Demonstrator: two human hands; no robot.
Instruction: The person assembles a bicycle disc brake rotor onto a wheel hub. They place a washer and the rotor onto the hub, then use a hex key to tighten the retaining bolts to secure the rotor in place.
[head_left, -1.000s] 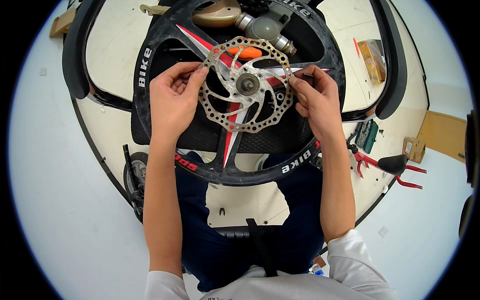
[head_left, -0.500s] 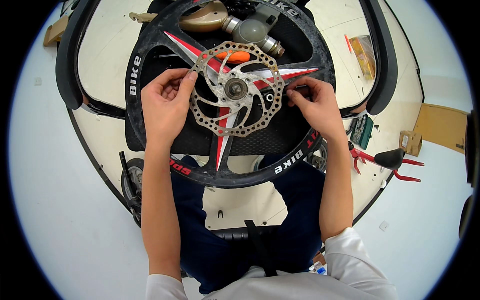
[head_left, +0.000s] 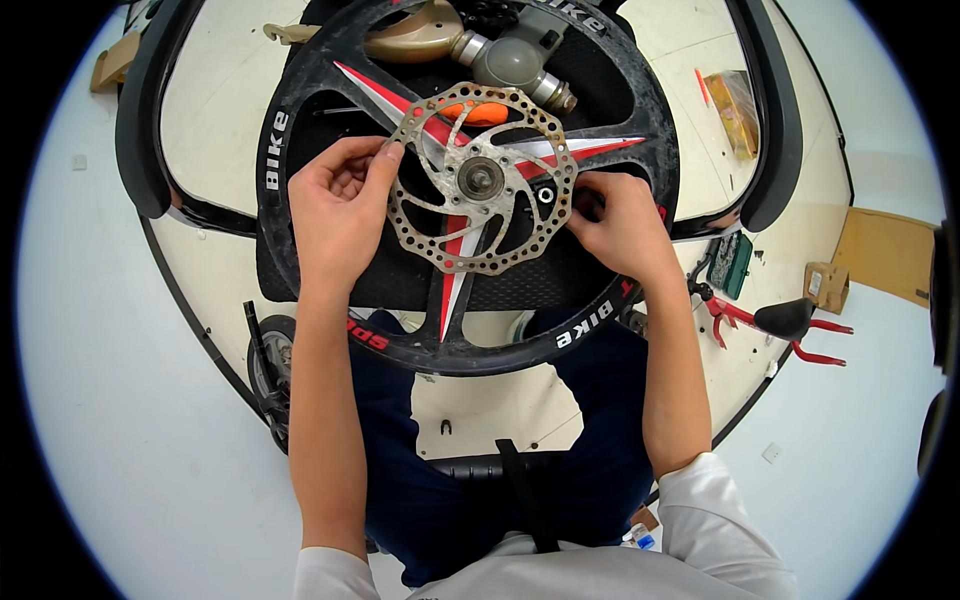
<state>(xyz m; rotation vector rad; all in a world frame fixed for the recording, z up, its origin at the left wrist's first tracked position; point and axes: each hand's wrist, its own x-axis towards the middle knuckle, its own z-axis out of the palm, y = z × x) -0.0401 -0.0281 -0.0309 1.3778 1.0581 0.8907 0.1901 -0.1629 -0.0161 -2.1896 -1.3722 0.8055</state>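
- Pinching upper-left edge of disc w/ L hand: thumb + index narrow at rim, w/ other fingers curled in.
- Curled in close by right edge of disc w/ R hand; can't tell if holding anything, due to hidden fingertips.
- Disc: flat over middle of black wheel, around hub, w/ round holes along rim.
- Wheel: lying on black chair seat, btwn two armrests, w/ red/white spokes.
- Just L of R hand, seen thru wheel: small pale ring.
- Partly behind top of disc: orange thing.
- Near far side of wheel: tan/grey rounded tool.
- On floor, off to R: green box, red bike frame w/ black saddle, cardboard box, yellow pkg.
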